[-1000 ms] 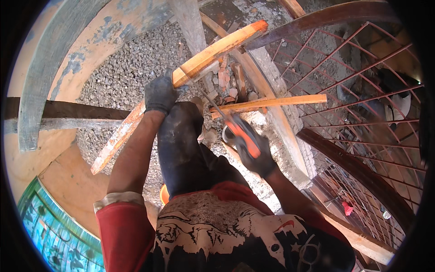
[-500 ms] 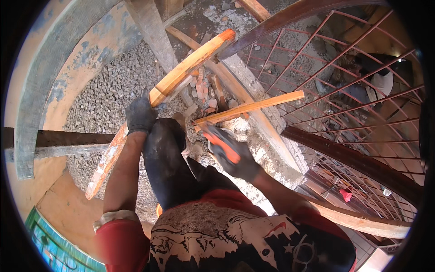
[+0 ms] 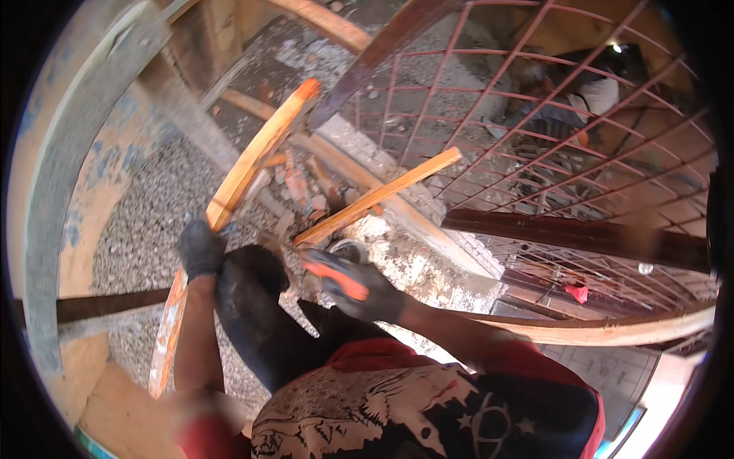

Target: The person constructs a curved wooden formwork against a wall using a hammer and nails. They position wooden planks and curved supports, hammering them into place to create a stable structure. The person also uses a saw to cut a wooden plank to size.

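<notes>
My left hand [image 3: 202, 248] in a dark glove is closed around a long wooden batten [image 3: 260, 153], which slants from the upper middle down past my knee. Its upper part is bare orange wood; the lower end [image 3: 165, 344] is smeared with white. My raised leg [image 3: 256, 306] is right beside that hand. In my right hand [image 3: 375, 294], also gloved, is a handsaw [image 3: 336, 277] with an orange-and-black handle. Its blade is blurred and hardly shows, pointing toward the batten near my left hand. A second thin wooden strip [image 3: 382, 195] lies just beyond the saw handle.
Gravel [image 3: 145, 237] covers the ground at left, with broken bricks [image 3: 294, 180] in the middle. A reddish metal grille [image 3: 474, 99] stands at right, and a person [image 3: 569, 107] is behind it. A curved grey board [image 3: 57, 153] rises at far left; a long beam [image 3: 581, 330] runs at lower right.
The whole view has shifted, so the hands and wood appear farther left and lower. My right hand with the saw has moved slightly relative to the batten; both grips are kept.
</notes>
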